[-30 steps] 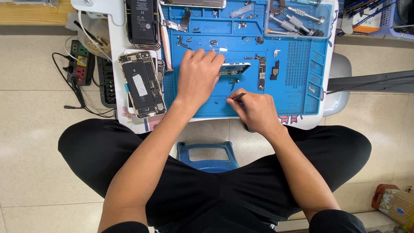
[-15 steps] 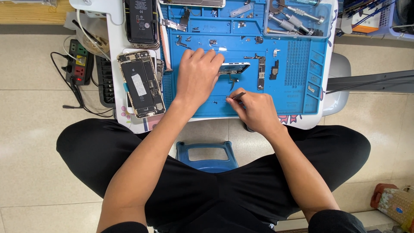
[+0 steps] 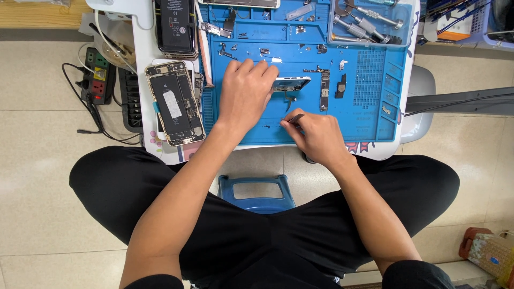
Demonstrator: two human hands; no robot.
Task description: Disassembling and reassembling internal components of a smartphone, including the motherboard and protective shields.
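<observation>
My left hand (image 3: 245, 92) lies flat on a small phone frame (image 3: 292, 83) on the blue repair mat (image 3: 369, 115), pressing it down with the fingers. My right hand (image 3: 316, 135) sits just below it and pinches thin dark tweezers (image 3: 294, 118), whose tips point up-left toward the frame. A narrow circuit board (image 3: 324, 90) and a small black part (image 3: 341, 85) lie to the right of the frame. Tiny screws and brackets are scattered over the mat.
An opened phone (image 3: 174, 103) showing its battery lies left of the mat, another dark phone (image 3: 175, 27) above it. A clear tray of screwdrivers (image 3: 369, 21) sits top right. A power strip (image 3: 95, 76) and cables lie on the floor at left. A blue stool (image 3: 256, 191) is under me.
</observation>
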